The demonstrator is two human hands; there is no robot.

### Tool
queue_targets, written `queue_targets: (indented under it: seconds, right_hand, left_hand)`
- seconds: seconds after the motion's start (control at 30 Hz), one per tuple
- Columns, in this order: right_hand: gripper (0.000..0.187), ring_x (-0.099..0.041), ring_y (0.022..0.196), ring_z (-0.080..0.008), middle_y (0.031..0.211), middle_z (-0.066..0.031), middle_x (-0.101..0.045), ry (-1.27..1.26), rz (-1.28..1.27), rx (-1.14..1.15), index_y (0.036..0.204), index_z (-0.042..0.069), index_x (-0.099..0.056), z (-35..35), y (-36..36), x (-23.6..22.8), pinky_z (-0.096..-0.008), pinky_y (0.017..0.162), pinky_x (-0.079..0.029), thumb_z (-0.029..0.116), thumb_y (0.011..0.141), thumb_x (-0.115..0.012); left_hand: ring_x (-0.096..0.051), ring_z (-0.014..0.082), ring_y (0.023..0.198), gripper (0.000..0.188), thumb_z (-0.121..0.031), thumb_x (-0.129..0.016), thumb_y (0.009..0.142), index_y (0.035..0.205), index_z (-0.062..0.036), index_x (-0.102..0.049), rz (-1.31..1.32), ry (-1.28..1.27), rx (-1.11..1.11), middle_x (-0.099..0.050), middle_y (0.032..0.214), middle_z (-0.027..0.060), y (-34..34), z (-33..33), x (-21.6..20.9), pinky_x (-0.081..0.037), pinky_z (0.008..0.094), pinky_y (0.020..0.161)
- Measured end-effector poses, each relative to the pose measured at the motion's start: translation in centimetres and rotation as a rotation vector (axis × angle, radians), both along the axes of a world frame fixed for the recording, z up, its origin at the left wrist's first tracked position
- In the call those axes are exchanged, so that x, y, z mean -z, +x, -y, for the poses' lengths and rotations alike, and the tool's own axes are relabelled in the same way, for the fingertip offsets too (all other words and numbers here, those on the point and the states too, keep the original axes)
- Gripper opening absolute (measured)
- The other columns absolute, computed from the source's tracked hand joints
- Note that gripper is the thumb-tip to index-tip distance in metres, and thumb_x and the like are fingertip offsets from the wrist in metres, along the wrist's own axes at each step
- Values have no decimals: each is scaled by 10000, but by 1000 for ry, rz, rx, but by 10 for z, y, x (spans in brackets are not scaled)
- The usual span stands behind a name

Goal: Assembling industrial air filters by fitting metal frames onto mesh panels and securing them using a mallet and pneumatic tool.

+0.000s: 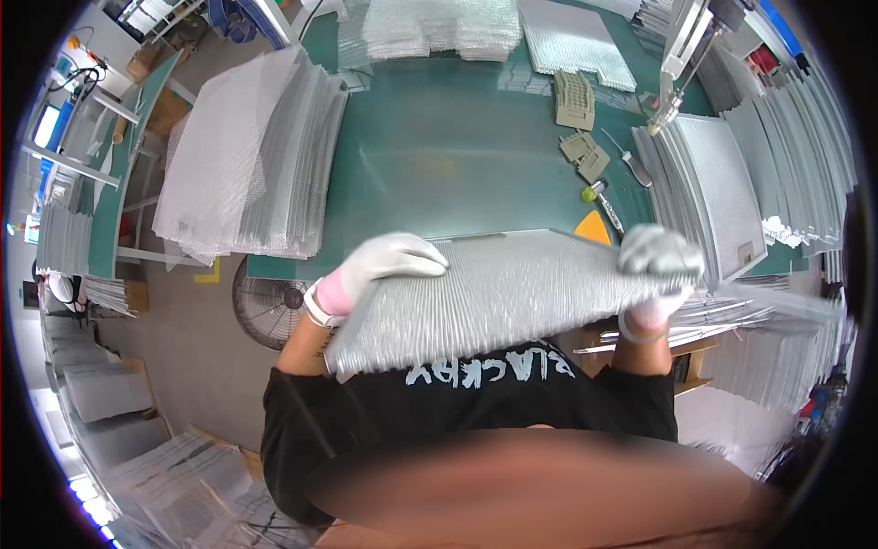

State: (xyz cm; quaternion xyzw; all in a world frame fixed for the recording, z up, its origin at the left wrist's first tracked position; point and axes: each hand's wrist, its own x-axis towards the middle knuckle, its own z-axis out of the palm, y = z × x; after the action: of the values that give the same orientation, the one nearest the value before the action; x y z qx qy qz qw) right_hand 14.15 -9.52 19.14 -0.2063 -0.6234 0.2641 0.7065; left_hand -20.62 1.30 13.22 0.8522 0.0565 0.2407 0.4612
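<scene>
Close in front of my body is a silver-grey pleated filter panel (485, 297), tilted, with fine ridges across its face. My left hand (389, 261), in a white glove with a pink cuff, grips its upper left edge. At the right end my right hand (658, 254), also gloved, has its fingers closed over the corner; it is somewhat blurred. Just past the panel's far edge an orange triangular piece (593, 227) lies on the green table (430, 156). The panel hides the table's near edge.
Stacked mesh sheets (247, 156) stand at the left and framed panels (722, 192) at the right. A hammer (604, 206), a screwdriver (631, 163) and beige plastic blocks (574, 101) lie on the table's right side. A floor fan (274, 302) stands below left.
</scene>
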Motion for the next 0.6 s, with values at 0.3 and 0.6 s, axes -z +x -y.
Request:
queue_targets:
  seconds: [0.3,0.6]
  right_hand:
    - [354,-641,593,-221,683,-82,-651,-8,50,51,729,80,-551,43,-10,14,-320,530,-507,369,926,-600]
    - [331,-627,574,-220,657,-82,-641,-40,77,49,714,89,-545,44,-13,7,-325,527,-504,342,908,-633]
  left_hand:
    - [-506,350,1176,442,-244,-678,786,1202,-125,-590,-432,352,-133,-584,1154,149,5,-16,56,-390,455,1038]
    - [-480,338,1198,458,-247,-678,784,1199,-84,-573,-274,361,50,-566,1149,150,15,-25,57,-380,454,1043]
